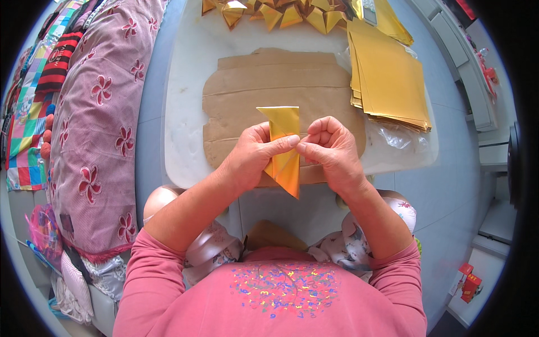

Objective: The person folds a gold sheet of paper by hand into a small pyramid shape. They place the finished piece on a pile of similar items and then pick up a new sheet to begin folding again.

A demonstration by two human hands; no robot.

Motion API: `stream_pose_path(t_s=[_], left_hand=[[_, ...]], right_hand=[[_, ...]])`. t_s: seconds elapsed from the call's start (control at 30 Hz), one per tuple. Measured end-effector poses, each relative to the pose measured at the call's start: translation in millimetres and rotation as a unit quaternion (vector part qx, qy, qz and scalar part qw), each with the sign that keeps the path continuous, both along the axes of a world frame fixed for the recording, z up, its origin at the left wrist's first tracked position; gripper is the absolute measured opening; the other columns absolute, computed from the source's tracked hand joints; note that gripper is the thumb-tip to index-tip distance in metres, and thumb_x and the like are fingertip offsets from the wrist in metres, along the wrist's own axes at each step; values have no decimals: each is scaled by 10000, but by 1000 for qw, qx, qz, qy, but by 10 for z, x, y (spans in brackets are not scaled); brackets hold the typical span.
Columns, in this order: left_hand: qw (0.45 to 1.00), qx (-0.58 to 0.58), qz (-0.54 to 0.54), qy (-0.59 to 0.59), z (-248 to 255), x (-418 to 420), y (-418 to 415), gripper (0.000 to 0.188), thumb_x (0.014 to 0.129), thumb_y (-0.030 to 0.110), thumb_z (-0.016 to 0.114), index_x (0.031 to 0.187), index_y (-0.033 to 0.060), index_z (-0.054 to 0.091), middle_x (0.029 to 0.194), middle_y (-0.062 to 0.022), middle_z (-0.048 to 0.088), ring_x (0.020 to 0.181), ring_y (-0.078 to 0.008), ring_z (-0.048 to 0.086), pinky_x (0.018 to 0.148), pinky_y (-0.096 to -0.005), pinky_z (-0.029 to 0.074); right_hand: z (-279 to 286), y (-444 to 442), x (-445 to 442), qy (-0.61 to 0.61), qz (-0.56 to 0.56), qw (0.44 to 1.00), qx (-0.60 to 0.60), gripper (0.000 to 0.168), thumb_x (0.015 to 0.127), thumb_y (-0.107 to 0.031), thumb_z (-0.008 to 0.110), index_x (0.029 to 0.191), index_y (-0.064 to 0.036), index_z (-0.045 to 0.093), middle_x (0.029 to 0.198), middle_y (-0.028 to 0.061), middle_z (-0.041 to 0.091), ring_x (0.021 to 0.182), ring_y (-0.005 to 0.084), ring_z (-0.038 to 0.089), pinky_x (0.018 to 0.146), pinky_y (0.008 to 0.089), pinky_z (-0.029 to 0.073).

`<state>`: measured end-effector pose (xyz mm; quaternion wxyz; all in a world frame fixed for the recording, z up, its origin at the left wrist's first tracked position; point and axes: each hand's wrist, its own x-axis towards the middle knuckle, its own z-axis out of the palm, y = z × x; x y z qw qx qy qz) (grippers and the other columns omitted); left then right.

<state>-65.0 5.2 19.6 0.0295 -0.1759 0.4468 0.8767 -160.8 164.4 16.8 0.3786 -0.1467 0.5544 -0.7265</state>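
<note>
A strip of folded gold foil paper (285,122), with slanted ends, stands out from my left hand (257,153). My left thumb lies across its front, with the fingers behind it. Close to the paper's right edge is my right hand (330,147), its thumb and curled fingertips pinched together; whether they grip the edge cannot be told. Both hands are above a flat sheet of brown cardboard (273,73) on the pale marble-look table (185,147). A stack of gold paper sheets (389,76) lies at the table's right side. Folded gold paper pieces (290,17) are gathered at the far edge.
A phone-like object (369,12) rests on gold sheets at the far right. Clear plastic wrapping (396,137) sticks out under the stack. My knees are at the near edge of the table. To the left stands a seat covered with a pink flowered cloth (109,126); cabinets (454,42) line the right.
</note>
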Motion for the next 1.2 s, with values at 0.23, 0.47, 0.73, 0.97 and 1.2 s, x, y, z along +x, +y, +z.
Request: stream_pose_path(t_s=[0.23,0.47,0.73,0.97,1.2], left_hand=[[1000,16,-18,-13,23,15,-31,225,874,131,710,1052,13,640,934,-37,655,796,-115,635,696,-286,539],[993,-25,-101,-51,67,52,-18,254,857,165,731,1043,16,644,897,-34,643,766,-111,620,666,-285,530],[989,-15,-128,-69,127,67,-19,245,849,151,728,1042,26,645,898,-33,643,781,-123,622,695,-285,517],[985,59,-132,-91,82,41,-35,233,821,116,740,1026,41,660,901,-18,647,784,-118,615,708,-281,504],[980,42,-160,-107,79,42,-25,244,812,107,743,1028,30,661,914,-34,655,799,-130,626,733,-288,513]], right_hand=[[143,8,-68,42,32,997,50,174,917,-134,656,1044,-30,599,827,5,639,700,53,553,627,193,450],[92,40,-192,64,57,995,42,207,936,-223,647,919,-18,663,759,-12,599,660,47,486,595,202,402],[127,45,-147,30,41,998,47,187,871,-184,690,766,-32,659,657,-33,546,625,48,453,570,214,366],[103,48,-171,-40,53,998,15,218,880,-200,678,729,-48,642,662,-25,549,613,52,450,567,219,360],[79,34,-152,77,50,995,39,245,907,-216,665,744,-34,645,691,-16,580,646,45,480,570,219,378]])
